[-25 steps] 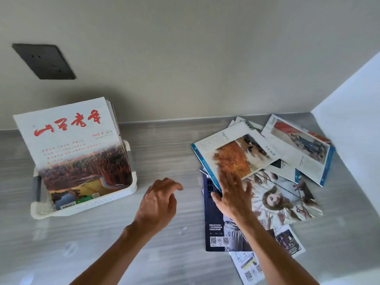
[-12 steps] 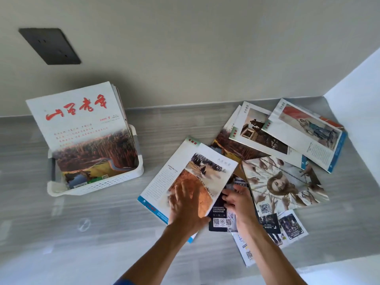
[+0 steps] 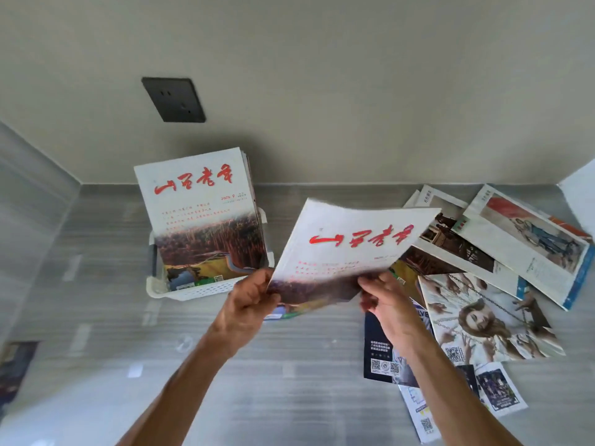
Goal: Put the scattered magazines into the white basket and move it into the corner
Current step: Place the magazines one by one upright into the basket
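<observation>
Fingers (image 3: 267, 278) of left hand (image 3: 248, 304) and right hand (image 3: 386, 300) pinch lifted magazine (image 3: 347, 246) by its lower edge, lower cover motion-blurred. White basket (image 3: 206, 289) just left, mostly hidden behind upright magazines (image 3: 199, 204). Scattered magazines (image 3: 489, 284) overlap rightward on surface (image 3: 289, 365).

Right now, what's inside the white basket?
The white basket holds upright magazines; the front magazine shows red calligraphy and hides the covers behind it. Only their edges show.

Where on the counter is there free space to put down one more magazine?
Bare counter lies in front of the white basket, between the two forearms, and left of the basket toward the side wall. The right side is crowded: scattered magazines overlap there up to the corner.
</observation>
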Motion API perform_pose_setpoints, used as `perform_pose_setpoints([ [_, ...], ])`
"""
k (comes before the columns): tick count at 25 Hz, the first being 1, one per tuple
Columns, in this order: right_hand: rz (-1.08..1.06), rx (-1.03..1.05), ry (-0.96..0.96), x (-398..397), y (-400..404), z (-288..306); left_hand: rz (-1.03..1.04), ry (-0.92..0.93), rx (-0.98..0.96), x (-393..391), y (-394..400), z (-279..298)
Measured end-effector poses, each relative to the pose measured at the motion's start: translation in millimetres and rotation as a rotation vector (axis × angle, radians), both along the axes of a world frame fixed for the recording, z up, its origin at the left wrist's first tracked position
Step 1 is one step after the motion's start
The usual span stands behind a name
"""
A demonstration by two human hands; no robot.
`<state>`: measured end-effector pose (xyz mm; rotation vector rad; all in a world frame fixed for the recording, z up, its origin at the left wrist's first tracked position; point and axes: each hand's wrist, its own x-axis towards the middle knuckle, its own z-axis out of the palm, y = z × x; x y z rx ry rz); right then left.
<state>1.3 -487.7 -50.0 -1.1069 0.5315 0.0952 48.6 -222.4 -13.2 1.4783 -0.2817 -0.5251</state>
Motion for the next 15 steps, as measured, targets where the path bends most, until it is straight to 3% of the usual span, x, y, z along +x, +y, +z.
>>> perform_pose_setpoints([
  [1,0.036,-0.044,-0.038,6,5,3,0.103,-0.086,0.07,1,18,2],
  [4,0.188,-0.43,-0.005,18,31,2,0.358,-0.333,0.416,-7,51,-6],
  [7,0.229,-0.541,-0.045,16,58,2,0.426,-0.267,0.635,-17,61,-17],
  [11,0.18,-0.546,-0.243,35,84,33,0.614,-0.334,0.466,1,82,19],
  [15,0.033,-0.848,-0.311,99,124,66,0.838,-0.292,0.324,55,126,59],
])
